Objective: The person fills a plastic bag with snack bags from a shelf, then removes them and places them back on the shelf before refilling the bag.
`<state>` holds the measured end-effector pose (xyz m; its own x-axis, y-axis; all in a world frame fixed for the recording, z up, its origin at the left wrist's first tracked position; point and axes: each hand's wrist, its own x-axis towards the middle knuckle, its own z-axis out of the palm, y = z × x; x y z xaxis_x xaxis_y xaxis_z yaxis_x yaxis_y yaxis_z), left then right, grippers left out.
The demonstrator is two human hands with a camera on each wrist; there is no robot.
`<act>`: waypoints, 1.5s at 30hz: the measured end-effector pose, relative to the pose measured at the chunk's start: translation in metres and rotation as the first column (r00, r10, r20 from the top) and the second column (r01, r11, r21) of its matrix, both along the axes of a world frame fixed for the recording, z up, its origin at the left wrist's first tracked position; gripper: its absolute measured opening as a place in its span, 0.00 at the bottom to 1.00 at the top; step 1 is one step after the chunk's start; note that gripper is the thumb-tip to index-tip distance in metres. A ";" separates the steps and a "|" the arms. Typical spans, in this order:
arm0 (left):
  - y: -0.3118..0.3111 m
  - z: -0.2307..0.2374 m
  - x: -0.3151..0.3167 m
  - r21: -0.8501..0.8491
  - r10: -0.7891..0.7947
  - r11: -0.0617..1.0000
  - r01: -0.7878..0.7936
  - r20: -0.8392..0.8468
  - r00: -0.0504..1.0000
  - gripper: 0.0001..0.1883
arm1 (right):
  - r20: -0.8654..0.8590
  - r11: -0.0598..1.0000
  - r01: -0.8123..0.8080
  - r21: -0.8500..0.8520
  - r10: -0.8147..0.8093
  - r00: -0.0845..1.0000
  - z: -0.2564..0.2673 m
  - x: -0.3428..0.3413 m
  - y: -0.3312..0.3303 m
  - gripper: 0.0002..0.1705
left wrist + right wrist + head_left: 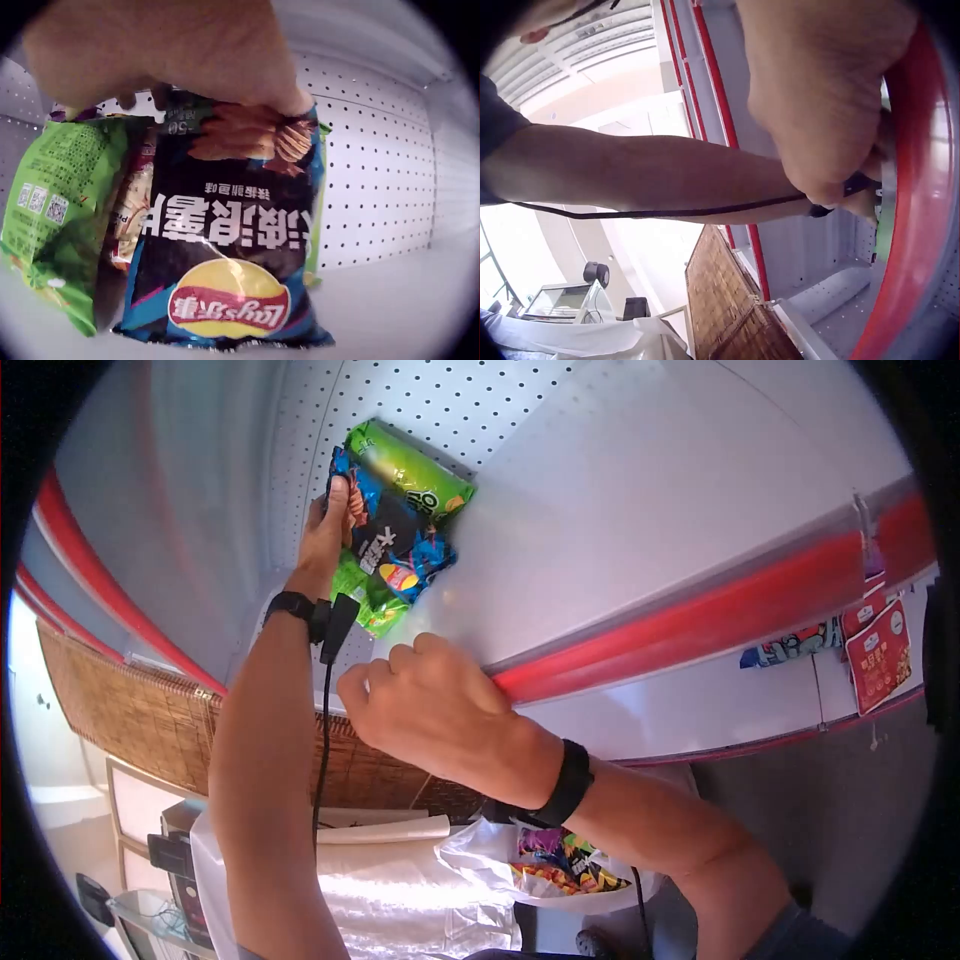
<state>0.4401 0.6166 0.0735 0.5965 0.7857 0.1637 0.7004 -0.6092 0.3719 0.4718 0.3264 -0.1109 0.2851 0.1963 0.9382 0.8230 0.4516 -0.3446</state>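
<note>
My left hand (pixel 325 530) grips the top end of a black and blue Lay's chip bag (pixel 385 545), thumb across its front. That bag (pixel 225 232) faces the left wrist camera with its lettering upside down. Beside it in that view stands a green bag (pixel 64 217), with another snack bag (pixel 135 210) partly hidden between them. In the head view, a bright green bag (pixel 425 470) lies behind the Lay's bag against the perforated panel. My right hand (pixel 430 690) is curled, knuckles up, at the end of the red shelf edge; no object shows in it, and its palm side is hidden.
The white shelf (pixel 640 510) has a red front strip (pixel 690 615). Perforated panel (pixel 430 400) backs it. Red packets (pixel 880 655) hang at the right. Below, a white plastic bag (pixel 480 850) holds several snack bags (pixel 570 865). Woven matting (pixel 130 670) stands left.
</note>
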 end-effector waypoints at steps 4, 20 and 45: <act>-0.004 -0.031 -0.009 0.129 0.015 0.991 -0.046 0.232 0.973 0.60 | -0.010 1.000 -0.010 0.012 0.010 1.000 0.000 0.000 0.001 0.05; -0.036 -0.042 -0.002 -0.045 0.071 0.997 -0.063 0.199 0.977 0.32 | 0.026 0.995 0.097 -0.003 -0.097 0.995 0.001 -0.002 0.001 0.05; -0.038 -0.043 0.021 -0.314 0.170 0.945 -0.087 0.248 0.954 0.36 | 0.003 1.000 0.017 -0.004 -0.017 1.000 0.003 0.000 0.000 0.05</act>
<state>0.4612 0.5785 0.0304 0.4536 0.8898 0.0506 0.6140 -0.3532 0.7059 0.4718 0.3264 -0.1076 0.2861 0.1946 0.9382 0.8315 0.4361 -0.3441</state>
